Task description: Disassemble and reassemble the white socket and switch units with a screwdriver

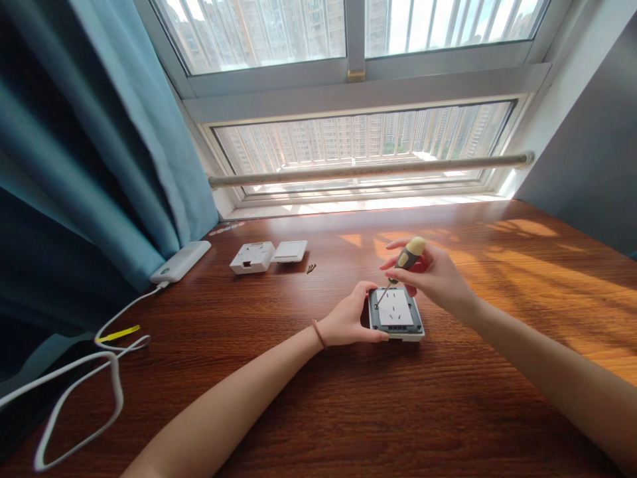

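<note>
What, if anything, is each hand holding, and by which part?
The right hand holds a screwdriver by its handle; the left hand grips the wall socket around its left side.

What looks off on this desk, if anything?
No spill or visible damage. Loose screws lie near the white panel, and the white cable sprawls in loops at left: untidy, nothing more. The socket's grey frame is exposed, which could look odd, but the right hand holds a screwdriver over it.
</note>
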The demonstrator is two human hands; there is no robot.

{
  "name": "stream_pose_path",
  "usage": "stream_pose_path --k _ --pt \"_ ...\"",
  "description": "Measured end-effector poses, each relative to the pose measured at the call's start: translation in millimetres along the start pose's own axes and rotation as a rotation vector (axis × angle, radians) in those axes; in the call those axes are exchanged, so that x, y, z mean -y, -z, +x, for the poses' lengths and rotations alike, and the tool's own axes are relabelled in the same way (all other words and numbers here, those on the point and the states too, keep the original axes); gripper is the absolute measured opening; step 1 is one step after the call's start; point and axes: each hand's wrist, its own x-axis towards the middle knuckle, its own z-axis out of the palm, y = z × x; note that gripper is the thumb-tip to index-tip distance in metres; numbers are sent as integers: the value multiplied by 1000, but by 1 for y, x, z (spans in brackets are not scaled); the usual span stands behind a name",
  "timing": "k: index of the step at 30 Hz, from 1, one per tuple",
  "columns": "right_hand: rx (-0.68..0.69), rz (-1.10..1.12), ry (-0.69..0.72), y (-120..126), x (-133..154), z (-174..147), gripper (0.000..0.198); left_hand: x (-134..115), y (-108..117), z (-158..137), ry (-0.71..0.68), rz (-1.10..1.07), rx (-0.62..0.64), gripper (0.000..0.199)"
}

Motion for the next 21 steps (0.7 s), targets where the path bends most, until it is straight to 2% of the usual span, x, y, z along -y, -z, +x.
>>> stream_pose_path --k 3,6,10,15,18,21 --pt "235 106 -68 11 9 2 40 -1 1 0 7 0 3 81" --pt "319 102 -91 16 14 1 34 -3 1 0 11 -23 6 81" --pt "204 -51 -43 10 12 -2 21 -2 0 1 1 -31 -5 82" --pt "-33 -269 10 4 0 0 24 0 0 0 10 6 1 83" --pt "-159 -399 93 1 -5 0 25 -1 1 0 15 24 9 82" --pt "-150 -289 140 -4 -6 -3 22 -3 1 0 7 17 15 81"
